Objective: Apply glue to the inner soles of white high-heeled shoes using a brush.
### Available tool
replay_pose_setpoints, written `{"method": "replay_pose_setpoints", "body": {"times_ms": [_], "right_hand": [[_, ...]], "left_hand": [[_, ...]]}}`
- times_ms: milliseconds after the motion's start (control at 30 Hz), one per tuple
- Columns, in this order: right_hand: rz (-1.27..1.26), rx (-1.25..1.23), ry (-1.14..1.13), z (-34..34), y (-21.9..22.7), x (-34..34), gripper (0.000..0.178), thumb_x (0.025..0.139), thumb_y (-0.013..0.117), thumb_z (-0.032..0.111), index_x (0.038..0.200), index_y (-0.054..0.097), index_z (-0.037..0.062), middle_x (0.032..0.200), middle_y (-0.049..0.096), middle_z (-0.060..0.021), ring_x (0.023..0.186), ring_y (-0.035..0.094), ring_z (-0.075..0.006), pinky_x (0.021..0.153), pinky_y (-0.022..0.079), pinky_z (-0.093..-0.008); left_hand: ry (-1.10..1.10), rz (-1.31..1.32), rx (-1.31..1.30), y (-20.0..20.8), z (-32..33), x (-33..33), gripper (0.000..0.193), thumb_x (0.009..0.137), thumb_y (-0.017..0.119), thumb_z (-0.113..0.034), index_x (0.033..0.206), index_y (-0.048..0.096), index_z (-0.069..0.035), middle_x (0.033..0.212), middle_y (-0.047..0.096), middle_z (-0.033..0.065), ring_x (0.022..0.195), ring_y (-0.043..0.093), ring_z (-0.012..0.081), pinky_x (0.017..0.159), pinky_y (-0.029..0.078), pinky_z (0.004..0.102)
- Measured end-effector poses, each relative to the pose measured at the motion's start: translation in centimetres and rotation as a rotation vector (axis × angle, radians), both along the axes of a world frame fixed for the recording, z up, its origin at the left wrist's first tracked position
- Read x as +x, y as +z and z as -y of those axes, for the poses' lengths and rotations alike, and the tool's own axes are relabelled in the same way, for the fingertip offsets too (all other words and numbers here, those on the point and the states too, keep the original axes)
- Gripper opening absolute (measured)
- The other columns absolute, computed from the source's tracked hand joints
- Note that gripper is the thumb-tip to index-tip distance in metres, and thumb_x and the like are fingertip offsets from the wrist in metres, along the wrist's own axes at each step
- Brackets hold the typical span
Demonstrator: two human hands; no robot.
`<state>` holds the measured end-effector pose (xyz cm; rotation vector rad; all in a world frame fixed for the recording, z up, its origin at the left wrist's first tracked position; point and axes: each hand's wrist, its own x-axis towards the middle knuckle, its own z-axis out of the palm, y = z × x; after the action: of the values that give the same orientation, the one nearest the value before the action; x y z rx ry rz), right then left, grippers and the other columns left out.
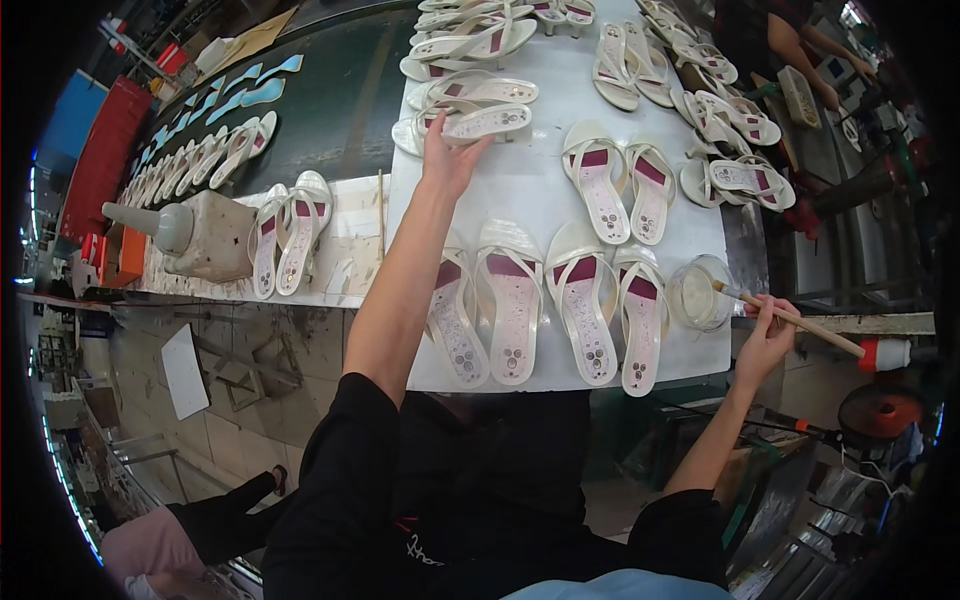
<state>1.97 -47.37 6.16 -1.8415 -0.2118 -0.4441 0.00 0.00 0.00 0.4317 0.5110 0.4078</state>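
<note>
At the far left of the white tabletop, my left hand [452, 160] has its fingers closed round the edge of a white thong sandal [492, 123]. More sandals are stacked just behind that one. My right hand [768, 338] grips a brush [822, 333] by its long wooden handle. The bristle end reaches over the rim of a round clear dish [701, 293] with pale contents. Two pairs of heeled sandals [513, 300] stand along the near edge, toes pointing away from me. Another pair [603, 190] sits behind them, purple patches on the insoles.
Sandals [740, 178] crowd the table's right side. On the left stand a sandal pair [292, 232], a stained block-shaped container [208, 236] with a grey nozzle, and a dark green belt [335, 110] carrying sandals and blue pieces. Another person's arm [790, 45] shows at the far right.
</note>
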Motion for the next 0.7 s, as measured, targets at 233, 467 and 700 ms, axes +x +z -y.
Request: {"method": "replay_pose_setpoints", "body": {"times_ms": [233, 467, 700], "right_hand": [[-0.005, 0.028, -0.027, -0.1, 0.4, -0.4, 0.010, 0.095, 0.050, 0.006, 0.102, 0.048, 0.0000, 0.092, 0.060, -0.0100, 0.076, 0.060, -0.0124, 0.070, 0.049, -0.0237], [-0.036, 0.029, -0.002, 0.7, 0.3, 0.3, 0.013, 0.092, 0.054, 0.004, 0.102, 0.047, -0.0012, 0.091, 0.059, -0.0089, 0.079, 0.061, -0.0129, 0.072, 0.050, -0.0245], [-0.061, -0.127, -0.003, -1.3, -0.4, 1.1, 0.013, 0.089, 0.057, 0.005, 0.097, 0.050, -0.0017, 0.081, 0.063, -0.0098, 0.072, 0.066, -0.0155, 0.065, 0.051, -0.0265]], "left_hand": [[-0.006, -0.191, 0.118, 0.6, 0.9, -0.6, 0.078, 0.090, 0.057, -0.038, 0.138, 0.016, 0.008, 0.133, 0.031, 0.0325, 0.116, 0.048, 0.0381, 0.099, 0.045, 0.0412], [0.291, -0.405, 0.987, 0.5, 3.7, -15.2, 0.043, 0.093, 0.053, -0.023, 0.125, 0.046, 0.006, 0.115, 0.052, 0.0152, 0.102, 0.058, 0.0223, 0.087, 0.050, 0.0333], [0.303, -0.550, 0.840, -1.7, 11.8, -26.2, 0.038, 0.095, 0.050, -0.017, 0.126, 0.043, 0.005, 0.115, 0.054, 0.0147, 0.103, 0.056, 0.0209, 0.088, 0.046, 0.0328]]}}
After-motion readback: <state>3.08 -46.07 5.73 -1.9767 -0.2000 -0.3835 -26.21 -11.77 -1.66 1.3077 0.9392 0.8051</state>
